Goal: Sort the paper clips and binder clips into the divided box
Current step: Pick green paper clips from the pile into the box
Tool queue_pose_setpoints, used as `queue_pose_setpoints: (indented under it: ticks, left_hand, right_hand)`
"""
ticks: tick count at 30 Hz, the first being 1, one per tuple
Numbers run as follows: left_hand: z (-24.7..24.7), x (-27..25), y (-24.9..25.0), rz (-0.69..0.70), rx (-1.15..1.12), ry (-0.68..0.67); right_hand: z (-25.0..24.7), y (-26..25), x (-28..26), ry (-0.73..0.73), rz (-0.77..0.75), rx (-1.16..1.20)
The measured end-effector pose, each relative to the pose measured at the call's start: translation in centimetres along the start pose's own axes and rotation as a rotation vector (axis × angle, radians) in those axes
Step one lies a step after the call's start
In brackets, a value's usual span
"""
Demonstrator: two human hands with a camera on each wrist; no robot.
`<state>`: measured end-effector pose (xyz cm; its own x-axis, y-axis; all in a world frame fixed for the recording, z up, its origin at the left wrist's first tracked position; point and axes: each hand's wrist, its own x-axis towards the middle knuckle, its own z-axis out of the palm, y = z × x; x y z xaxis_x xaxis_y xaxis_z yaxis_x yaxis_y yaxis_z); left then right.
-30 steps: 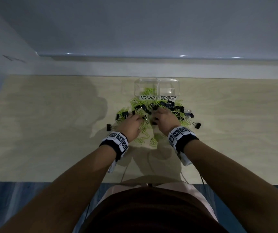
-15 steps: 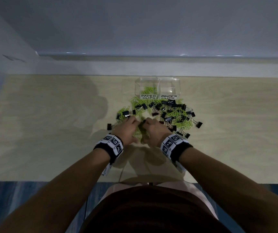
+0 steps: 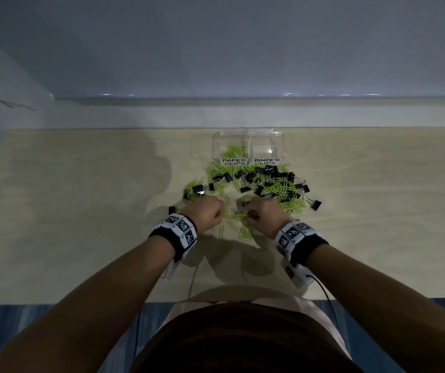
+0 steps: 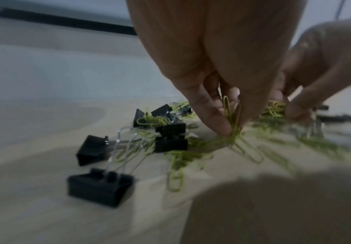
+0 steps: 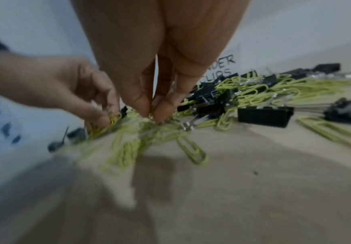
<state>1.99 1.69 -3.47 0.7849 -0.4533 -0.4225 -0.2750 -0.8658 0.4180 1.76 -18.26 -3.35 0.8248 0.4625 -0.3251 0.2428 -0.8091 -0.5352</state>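
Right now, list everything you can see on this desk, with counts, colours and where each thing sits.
paper clips: many, lime green, scattered in front of the box, some inside its left compartment
binder clips: many, black, mixed into that pile
divided box: one, clear, labelled, far middle of the table
table: one, pale wood
wristbands: two, black and white
left hand: pinching paper clips
right hand: pinching paper clips

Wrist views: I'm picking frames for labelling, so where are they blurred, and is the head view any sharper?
Left wrist: paper clips right of the fingers smear. Right wrist: smear below the fingers; binder clip sharp. Head: dim, fairly sharp, box labels readable.
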Motion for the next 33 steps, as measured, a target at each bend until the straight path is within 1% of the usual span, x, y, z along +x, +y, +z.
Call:
queue_pose_setpoints:
  ticks: [3,4,6,8,12,14,16,18,20,22,23,25,27,28,29,30,31,33]
  left_hand:
    - [-1.3,0.4,0.2,-0.08,-0.311,0.098]
    - [-2.1,0.7,0.4,-0.11,-0.395,0.134]
    - [-4.0,1.6,0.8,-0.149,-0.51,0.204]
    - [-6.1,2.8,1.1,-0.171,-0.57,0.273]
    - [-9.5,6.1,1.3,-0.239,-0.584,0.408]
    - [-10.7,7.9,1.3,-0.289,-0.625,0.467]
    - [-11.4,9.2,1.5,-0.323,-0.607,0.506]
    - [-11.5,9.8,1.7,-0.335,-0.54,0.497]
    - [-11.0,9.5,1.7,-0.324,-0.527,0.472]
    - [-10.1,8.2,1.5,-0.288,-0.475,0.461]
    - [-9.4,7.4,1.4,-0.258,-0.436,0.443]
    - [-7.6,5.7,1.5,-0.175,-0.356,0.356]
    - [-5.3,4.4,2.0,-0.093,-0.268,0.215]
    - [-4.1,4.1,2.4,-0.069,-0.22,0.14]
    - [-2.9,3.9,2.7,-0.057,-0.174,0.079]
    - [-1.8,3.8,2.9,-0.056,-0.133,0.046]
    - [-0.9,3.6,2.9,-0.062,-0.107,0.043]
    - [0.2,3.1,2.6,-0.083,-0.12,0.079]
  right_hand:
    - [-1.5,0.1,0.3,0.064,0.192,0.279]
    - [-2.4,0.0,0.6,0.08,0.233,0.378]
    - [-4.4,-0.4,1.5,0.122,0.259,0.527]
    - [-6.7,-0.8,3.1,0.184,0.24,0.607]
    - [-10.4,-1.7,7.2,0.324,0.219,0.626]
    - [-11.4,-2.0,9.1,0.378,0.262,0.579]
    - [-11.7,-2.0,10.5,0.389,0.308,0.495]
    - [-11.3,-2.0,11.0,0.337,0.312,0.347]
    - [-10.4,-1.7,10.4,0.304,0.285,0.212]
    - [-9.0,-1.4,8.8,0.301,0.198,0.108]
    - [-8.2,-1.2,7.7,0.27,0.145,0.07]
    - [-6.0,-0.6,5.9,0.12,0.084,0.018]
    - [-3.8,0.1,4.5,-0.055,0.084,-0.046]
    - [-3.0,0.4,4.1,-0.112,0.088,-0.079]
    - [-2.5,0.6,3.6,-0.141,0.073,-0.102]
    - [-2.1,0.7,3.4,-0.148,0.045,-0.113]
    - [-2.0,0.7,3.1,-0.145,0.017,-0.115]
    - [-1.9,0.6,2.8,-0.131,-0.002,-0.125]
